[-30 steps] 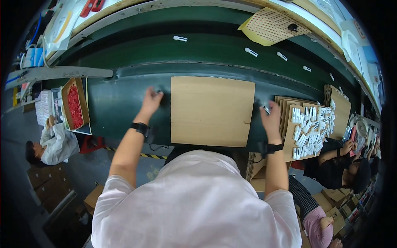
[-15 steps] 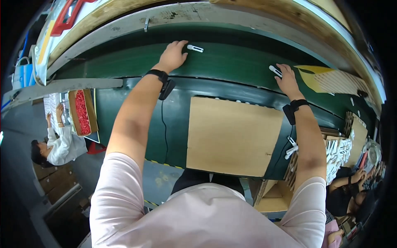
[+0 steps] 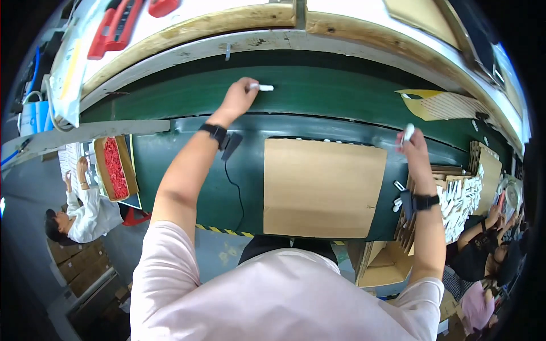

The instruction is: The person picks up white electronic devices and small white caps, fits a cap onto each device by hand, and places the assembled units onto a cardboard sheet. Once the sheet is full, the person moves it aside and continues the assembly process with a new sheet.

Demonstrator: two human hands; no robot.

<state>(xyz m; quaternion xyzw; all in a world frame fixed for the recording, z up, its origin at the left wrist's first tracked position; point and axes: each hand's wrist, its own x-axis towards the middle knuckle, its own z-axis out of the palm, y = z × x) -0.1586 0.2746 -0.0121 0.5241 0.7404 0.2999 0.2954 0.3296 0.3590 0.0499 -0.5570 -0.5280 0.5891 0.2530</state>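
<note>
At the far belt, my left hand (image 3: 238, 99) is closed with a pinch on the near end of a small white plastic piece (image 3: 264, 88), which points to the right. My right hand (image 3: 416, 146) is raised over the near side of the work surface, its fingers slightly blurred. Between those fingers stands another small white plastic piece (image 3: 408, 132), tilted upward. A flat brown cardboard sheet (image 3: 324, 190) lies between my forearms, with a row of white bits just showing along its far edge.
The green conveyor belt (image 3: 330, 85) runs across the far side, bearing a yellow-edged sheet (image 3: 441, 106). A heap of white pieces (image 3: 458, 204) lies at right beside cardboard. A box of red parts (image 3: 115, 167) stands left, near a seated person (image 3: 91, 210). Another person (image 3: 480, 244) works at right.
My left hand has closed on the white piece on the belt. My right hand has picked up the other piece and come nearer, off the belt.
</note>
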